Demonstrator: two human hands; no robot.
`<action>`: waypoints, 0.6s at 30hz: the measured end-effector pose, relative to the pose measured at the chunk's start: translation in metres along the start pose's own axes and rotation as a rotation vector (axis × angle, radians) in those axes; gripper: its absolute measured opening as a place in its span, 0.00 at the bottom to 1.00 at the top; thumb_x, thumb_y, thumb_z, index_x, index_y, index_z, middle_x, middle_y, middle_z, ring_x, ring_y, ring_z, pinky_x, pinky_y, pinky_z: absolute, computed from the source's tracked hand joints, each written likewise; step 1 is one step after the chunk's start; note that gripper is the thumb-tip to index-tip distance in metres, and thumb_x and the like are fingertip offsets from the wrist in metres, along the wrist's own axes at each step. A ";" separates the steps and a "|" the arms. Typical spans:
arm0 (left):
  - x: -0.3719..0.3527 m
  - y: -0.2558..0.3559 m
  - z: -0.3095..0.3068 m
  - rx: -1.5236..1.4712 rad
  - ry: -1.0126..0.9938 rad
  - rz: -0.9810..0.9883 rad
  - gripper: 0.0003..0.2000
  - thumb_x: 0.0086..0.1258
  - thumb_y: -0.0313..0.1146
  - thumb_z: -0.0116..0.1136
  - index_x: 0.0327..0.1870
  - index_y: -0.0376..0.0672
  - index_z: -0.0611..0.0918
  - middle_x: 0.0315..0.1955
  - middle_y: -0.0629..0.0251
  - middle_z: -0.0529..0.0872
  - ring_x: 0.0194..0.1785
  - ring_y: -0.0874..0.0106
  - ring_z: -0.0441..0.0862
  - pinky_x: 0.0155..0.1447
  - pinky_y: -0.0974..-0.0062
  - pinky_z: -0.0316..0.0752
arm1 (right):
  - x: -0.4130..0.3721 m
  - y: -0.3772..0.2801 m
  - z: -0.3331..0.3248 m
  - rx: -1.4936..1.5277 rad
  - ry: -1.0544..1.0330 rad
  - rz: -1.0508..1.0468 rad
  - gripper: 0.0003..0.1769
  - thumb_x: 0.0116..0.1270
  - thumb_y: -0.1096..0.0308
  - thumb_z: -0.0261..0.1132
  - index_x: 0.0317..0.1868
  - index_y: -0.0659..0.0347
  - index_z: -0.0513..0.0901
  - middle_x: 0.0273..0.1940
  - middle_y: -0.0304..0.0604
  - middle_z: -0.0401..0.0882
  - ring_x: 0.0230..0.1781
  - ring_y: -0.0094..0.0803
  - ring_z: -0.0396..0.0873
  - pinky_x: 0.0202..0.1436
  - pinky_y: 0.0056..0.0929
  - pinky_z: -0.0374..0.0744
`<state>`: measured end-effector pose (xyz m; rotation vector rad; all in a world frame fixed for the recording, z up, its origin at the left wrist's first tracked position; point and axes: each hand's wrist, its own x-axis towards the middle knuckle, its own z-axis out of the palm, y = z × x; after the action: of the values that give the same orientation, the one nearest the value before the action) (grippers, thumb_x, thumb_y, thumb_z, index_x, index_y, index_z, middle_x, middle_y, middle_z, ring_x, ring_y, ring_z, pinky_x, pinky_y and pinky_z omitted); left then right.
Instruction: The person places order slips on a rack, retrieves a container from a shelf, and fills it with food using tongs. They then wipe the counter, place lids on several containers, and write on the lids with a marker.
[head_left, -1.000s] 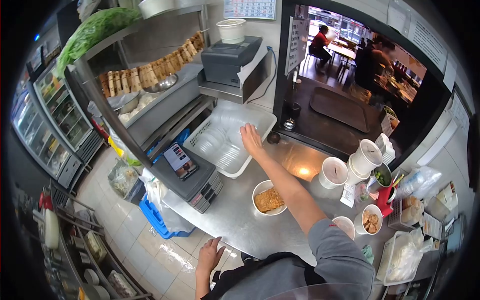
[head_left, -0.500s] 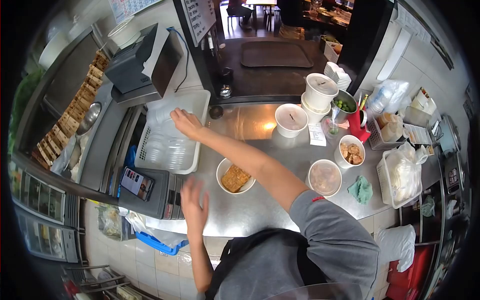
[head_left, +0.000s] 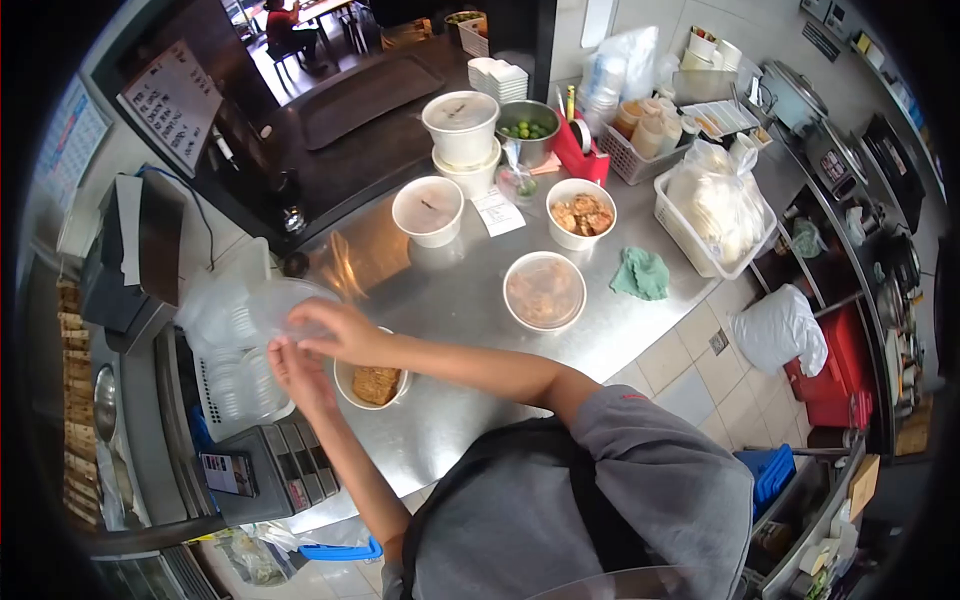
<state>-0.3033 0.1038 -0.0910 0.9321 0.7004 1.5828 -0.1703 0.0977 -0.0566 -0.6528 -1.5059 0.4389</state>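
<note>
Above the left side of the counter, my two hands come together at a clear plastic lid (head_left: 282,298). My right hand (head_left: 338,328) pinches the lid's near edge. My left hand (head_left: 302,375) has its fingertips closed at the same edge, just below the right fingers; some of the grip is blurred. Close beside them, partly under my right forearm, stands an open white paper bowl (head_left: 343,385) with a browned, fried-looking slab of food (head_left: 376,384) inside. A white basket (head_left: 208,392) of stacked clear lids lies just beyond my hands.
Lidded bowls (head_left: 428,210) stand at the back, near a receipt (head_left: 497,212). An open bowl of chunky food (head_left: 582,215), a covered bowl (head_left: 544,291) and a green cloth (head_left: 640,274) lie to the right. A phone (head_left: 228,474) rests on a dark box at left.
My right hand has come back from the lid basket with a clear lid. My left hand has risen to meet it. The camera view has turned to the right.
</note>
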 end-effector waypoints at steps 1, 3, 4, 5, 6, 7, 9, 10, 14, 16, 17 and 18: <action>-0.004 -0.011 0.008 0.040 -0.027 0.007 0.08 0.69 0.31 0.51 0.45 0.42 0.70 0.44 0.66 0.74 0.48 0.73 0.74 0.48 0.71 0.75 | -0.006 -0.001 -0.013 0.062 0.023 0.108 0.07 0.53 0.73 0.63 0.34 0.62 0.77 0.35 0.42 0.75 0.38 0.37 0.75 0.40 0.31 0.73; -0.022 -0.021 0.039 0.158 -0.063 -0.007 0.06 0.69 0.30 0.51 0.44 0.42 0.71 0.46 0.66 0.74 0.48 0.76 0.73 0.48 0.72 0.74 | -0.019 -0.004 -0.047 0.072 -0.013 0.289 0.06 0.57 0.72 0.62 0.34 0.63 0.75 0.34 0.42 0.75 0.36 0.34 0.74 0.40 0.28 0.72; -0.030 -0.026 0.055 0.214 -0.083 -0.013 0.06 0.69 0.30 0.51 0.43 0.42 0.72 0.47 0.66 0.73 0.48 0.78 0.73 0.48 0.73 0.74 | -0.025 -0.003 -0.061 0.035 0.024 0.259 0.06 0.58 0.71 0.62 0.34 0.63 0.74 0.34 0.42 0.75 0.36 0.33 0.74 0.41 0.28 0.72; -0.035 -0.032 0.068 0.222 -0.142 0.008 0.05 0.69 0.29 0.50 0.42 0.41 0.71 0.52 0.64 0.72 0.48 0.77 0.73 0.49 0.75 0.73 | -0.031 -0.002 -0.074 -0.001 0.061 0.228 0.07 0.60 0.70 0.61 0.35 0.63 0.73 0.35 0.42 0.74 0.35 0.32 0.74 0.41 0.28 0.72; -0.040 -0.036 0.081 0.251 -0.151 0.009 0.05 0.69 0.29 0.50 0.41 0.41 0.71 0.53 0.64 0.71 0.48 0.78 0.73 0.49 0.76 0.73 | -0.037 0.000 -0.087 -0.035 0.098 0.195 0.07 0.61 0.69 0.60 0.35 0.63 0.73 0.35 0.41 0.74 0.35 0.30 0.73 0.41 0.28 0.72; -0.045 -0.038 0.093 0.281 -0.160 0.010 0.04 0.69 0.29 0.50 0.40 0.40 0.71 0.55 0.64 0.70 0.49 0.78 0.73 0.49 0.76 0.73 | -0.044 0.005 -0.103 0.045 0.162 0.343 0.06 0.64 0.68 0.58 0.37 0.61 0.72 0.39 0.41 0.75 0.40 0.29 0.73 0.47 0.27 0.71; -0.046 -0.056 0.097 0.381 -0.196 0.000 0.04 0.69 0.28 0.50 0.37 0.39 0.70 0.59 0.60 0.69 0.52 0.72 0.73 0.51 0.75 0.71 | -0.057 0.019 -0.146 0.150 0.304 0.489 0.06 0.68 0.65 0.55 0.39 0.57 0.70 0.48 0.42 0.75 0.49 0.29 0.73 0.54 0.26 0.68; -0.050 -0.061 0.104 0.551 -0.248 0.031 0.04 0.68 0.28 0.50 0.38 0.40 0.70 0.59 0.58 0.69 0.54 0.69 0.73 0.53 0.73 0.71 | -0.059 0.023 -0.173 0.175 0.383 0.488 0.07 0.70 0.62 0.53 0.40 0.55 0.68 0.52 0.44 0.74 0.52 0.29 0.72 0.57 0.26 0.67; -0.058 -0.090 0.120 1.204 -0.435 0.184 0.06 0.64 0.29 0.54 0.39 0.42 0.72 0.59 0.51 0.69 0.59 0.51 0.68 0.60 0.62 0.64 | -0.061 -0.023 -0.281 0.420 0.576 0.585 0.10 0.70 0.57 0.50 0.40 0.54 0.68 0.59 0.49 0.69 0.60 0.39 0.68 0.62 0.37 0.65; -0.062 -0.108 0.121 1.470 -0.477 0.226 0.08 0.62 0.30 0.55 0.41 0.42 0.73 0.58 0.50 0.69 0.60 0.49 0.66 0.61 0.60 0.62 | -0.075 -0.037 -0.330 0.597 0.626 0.529 0.12 0.70 0.55 0.48 0.42 0.53 0.69 0.58 0.51 0.70 0.60 0.45 0.67 0.59 0.43 0.67; -0.065 -0.115 0.128 1.554 -0.410 0.238 0.12 0.62 0.32 0.56 0.44 0.39 0.75 0.58 0.51 0.69 0.60 0.49 0.65 0.61 0.59 0.62 | -0.085 -0.040 -0.353 0.673 0.715 0.536 0.13 0.70 0.54 0.49 0.46 0.53 0.68 0.57 0.51 0.71 0.59 0.45 0.69 0.58 0.43 0.69; -0.064 -0.120 0.138 1.478 -0.416 0.289 0.12 0.62 0.33 0.56 0.45 0.38 0.75 0.57 0.51 0.70 0.60 0.49 0.65 0.60 0.60 0.63 | -0.094 -0.041 -0.374 0.747 0.805 0.539 0.15 0.70 0.54 0.49 0.49 0.53 0.68 0.56 0.52 0.71 0.57 0.45 0.70 0.56 0.44 0.70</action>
<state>-0.1193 0.0609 -0.1329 2.4064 1.4828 0.8181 0.1910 -0.0399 -0.0829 -0.5199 -0.3255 0.9504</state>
